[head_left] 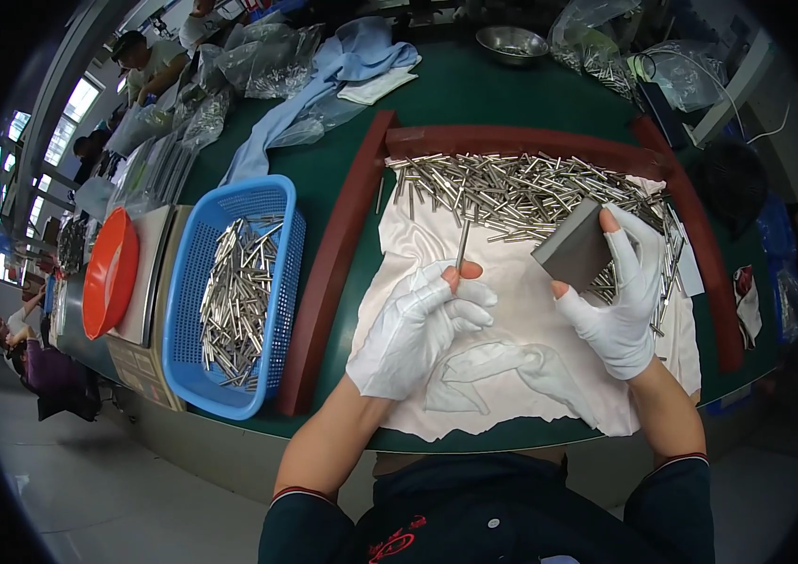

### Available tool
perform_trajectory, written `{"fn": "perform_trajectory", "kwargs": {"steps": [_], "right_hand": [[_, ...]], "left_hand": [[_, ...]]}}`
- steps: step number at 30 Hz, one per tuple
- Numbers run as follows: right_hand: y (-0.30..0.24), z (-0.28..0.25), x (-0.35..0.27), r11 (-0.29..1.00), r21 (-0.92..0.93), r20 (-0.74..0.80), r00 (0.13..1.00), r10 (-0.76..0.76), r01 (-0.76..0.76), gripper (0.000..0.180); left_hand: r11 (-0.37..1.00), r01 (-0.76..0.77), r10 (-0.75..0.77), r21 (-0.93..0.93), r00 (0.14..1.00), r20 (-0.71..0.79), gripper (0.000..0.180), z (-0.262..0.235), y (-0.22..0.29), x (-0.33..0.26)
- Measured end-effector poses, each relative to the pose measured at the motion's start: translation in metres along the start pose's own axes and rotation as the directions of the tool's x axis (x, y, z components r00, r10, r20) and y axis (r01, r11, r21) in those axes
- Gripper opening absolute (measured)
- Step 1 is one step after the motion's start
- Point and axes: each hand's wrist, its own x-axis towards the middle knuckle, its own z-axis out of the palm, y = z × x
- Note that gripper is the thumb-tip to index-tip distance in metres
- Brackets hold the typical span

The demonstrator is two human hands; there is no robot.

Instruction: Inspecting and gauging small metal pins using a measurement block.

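Observation:
Both my hands wear white gloves with bare fingertips. My left hand (418,324) pinches one slim metal pin (464,242) between thumb and forefinger, and the pin stands nearly upright. In my right hand (620,291) is a dark grey rectangular block (576,246), gripped by its edges between thumb and fingers. Behind the hands a heap of shiny metal pins (502,193) spreads across a pale pink cloth (521,291); some pins lie beyond my right hand. A crumpled white glove or cloth (502,367) rests on the pink cloth below my hands.
A dark red frame (338,254) borders the cloth on the left, back and right. Left of it stands a blue plastic basket (176,310) holding many pins. Further left is an orange basin (109,273). At the back are a metal bowl (512,33) and plastic bags (272,58).

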Motion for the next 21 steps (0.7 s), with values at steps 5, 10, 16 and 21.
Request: {"fn": "perform_trajectory", "kwargs": {"steps": [5,10,16,21], "right_hand": [[-0.004,0.003,0.003,0.999,0.037,0.004,1.000,-0.004,0.004,0.083],[-0.008,-0.002,-0.002,0.997,0.040,0.022,0.998,0.063,-0.064,0.080],[-0.011,-0.002,-0.004,0.997,0.034,0.040,0.997,0.068,-0.069,0.080],[-0.008,-0.007,0.001,0.996,-0.012,-0.013,0.996,0.084,-0.084,0.081]], "left_hand": [[0.997,-0.010,0.003,-0.081,0.996,-0.093,0.031,0.004,0.004,-0.001],[0.939,-0.248,0.231,-0.239,0.968,-0.096,0.025,-0.010,0.019,0.003],[0.709,-0.678,0.569,-0.191,0.711,-0.414,0.032,-0.032,0.041,-0.007],[0.751,-0.660,0.609,-0.022,0.706,-0.361,0.035,-0.024,0.036,-0.004]]}}
